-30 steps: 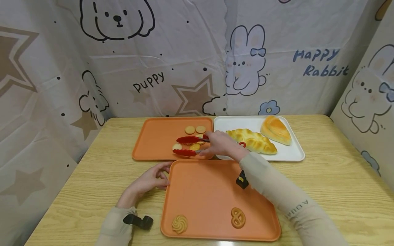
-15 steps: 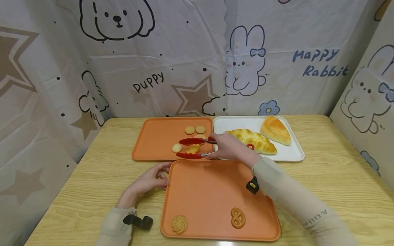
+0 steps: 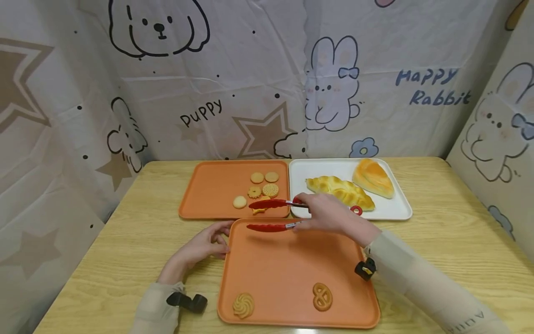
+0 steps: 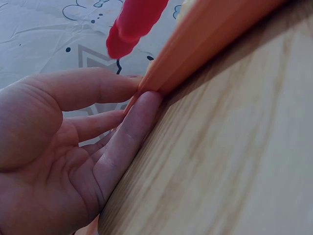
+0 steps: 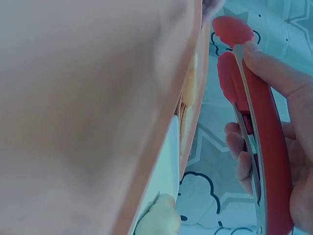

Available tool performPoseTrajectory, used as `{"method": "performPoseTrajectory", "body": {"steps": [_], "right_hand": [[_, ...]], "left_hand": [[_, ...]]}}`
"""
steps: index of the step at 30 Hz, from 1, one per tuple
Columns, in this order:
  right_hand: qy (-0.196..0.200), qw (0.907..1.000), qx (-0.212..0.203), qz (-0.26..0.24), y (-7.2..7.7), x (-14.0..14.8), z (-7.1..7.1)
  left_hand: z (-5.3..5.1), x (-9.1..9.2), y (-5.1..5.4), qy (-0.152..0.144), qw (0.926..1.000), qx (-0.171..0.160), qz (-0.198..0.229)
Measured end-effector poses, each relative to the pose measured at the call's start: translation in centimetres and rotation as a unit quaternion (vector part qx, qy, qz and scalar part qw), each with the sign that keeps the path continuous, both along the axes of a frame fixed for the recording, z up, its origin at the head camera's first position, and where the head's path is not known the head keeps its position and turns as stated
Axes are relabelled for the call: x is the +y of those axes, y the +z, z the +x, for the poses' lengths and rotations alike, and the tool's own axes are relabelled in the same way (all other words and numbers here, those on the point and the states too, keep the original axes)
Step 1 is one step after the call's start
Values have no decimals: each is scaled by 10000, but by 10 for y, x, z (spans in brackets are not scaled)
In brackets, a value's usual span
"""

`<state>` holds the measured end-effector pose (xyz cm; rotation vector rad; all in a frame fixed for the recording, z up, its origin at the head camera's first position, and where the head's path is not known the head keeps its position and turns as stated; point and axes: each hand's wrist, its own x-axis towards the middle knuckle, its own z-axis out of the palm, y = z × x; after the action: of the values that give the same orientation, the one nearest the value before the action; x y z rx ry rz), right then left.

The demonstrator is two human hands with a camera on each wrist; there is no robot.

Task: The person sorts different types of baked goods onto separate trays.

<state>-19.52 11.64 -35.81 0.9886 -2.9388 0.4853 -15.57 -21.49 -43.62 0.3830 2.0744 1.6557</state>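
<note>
My left hand (image 3: 206, 243) rests at the far left corner of the near orange tray (image 3: 292, 260). In the left wrist view its thumb and fingers touch the tray's rim. My right hand (image 3: 329, 215) grips red-tipped tongs (image 3: 269, 203), raised over the near tray's far edge. The tong tips stand apart with nothing between them. One tip partly hides a golden-orange cookie (image 3: 257, 211) on the far orange tray (image 3: 208, 185). Beside that lie a scalloped cookie (image 3: 254, 192), a dotted round one (image 3: 270, 190) and several plain ones. A swirl cookie (image 3: 244, 305) and a pretzel (image 3: 322, 297) lie on the near tray.
A white tray (image 3: 298, 167) stands at the back right, side by side with the far orange tray. It bears a braided bread loaf (image 3: 342, 190) and a wedge-shaped bread (image 3: 373, 178). A printed cloth (image 3: 250, 69) closes off the table's (image 3: 438, 222) back and sides.
My right hand has drawn the tongs nearer and to the right, off the cookies, and their tips have spread wider. The golden-orange cookie stays on the far tray. My left hand keeps still.
</note>
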Motion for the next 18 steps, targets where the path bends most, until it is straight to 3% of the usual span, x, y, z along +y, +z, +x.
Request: {"method": "performPoseTrajectory", "body": {"steps": [12,18], "right_hand": [[358,9993,-76,80,-3,26,28],[430,9978,-493,57,-4,34,40]], "left_hand": [[2,-1,-1,-21,9999,96,-32],[1,-1,-1,-38,10000,78,-11]]}}
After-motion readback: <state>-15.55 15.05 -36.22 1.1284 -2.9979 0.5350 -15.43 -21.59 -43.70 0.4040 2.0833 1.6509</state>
